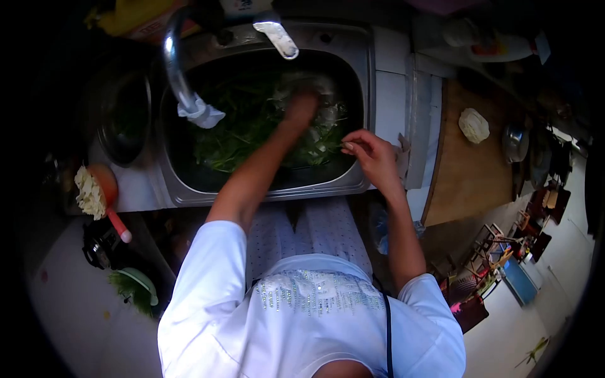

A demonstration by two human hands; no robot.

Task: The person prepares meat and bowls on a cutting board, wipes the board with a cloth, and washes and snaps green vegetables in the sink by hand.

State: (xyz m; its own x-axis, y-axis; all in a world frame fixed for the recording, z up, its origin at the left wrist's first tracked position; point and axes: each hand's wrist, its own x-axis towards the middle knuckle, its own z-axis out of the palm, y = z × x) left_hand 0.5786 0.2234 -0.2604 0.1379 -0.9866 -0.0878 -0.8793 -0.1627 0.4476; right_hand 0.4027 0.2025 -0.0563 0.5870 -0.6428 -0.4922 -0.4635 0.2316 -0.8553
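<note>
My left hand (302, 107) reaches into the metal sink (370, 94), down among leafy greens (242, 135) in splashing water. It is smeared by motion, so its fingers cannot be made out. Over the sink's right rim, my right hand (376, 159) has its thumb and forefinger pinched together. Whatever is between those fingertips is too small to name. The curved faucet (176, 69) hangs over the left of the basin, with a white cloth (200, 112) wrapped round its spout.
Left of the sink are a dark round bowl (148, 120) and an orange ladle (116, 220) beside pale chopped pieces (90, 194). On the right, a wooden board (469, 173) bears a pale cabbage-like piece (474, 126), near a metal pot (515, 143).
</note>
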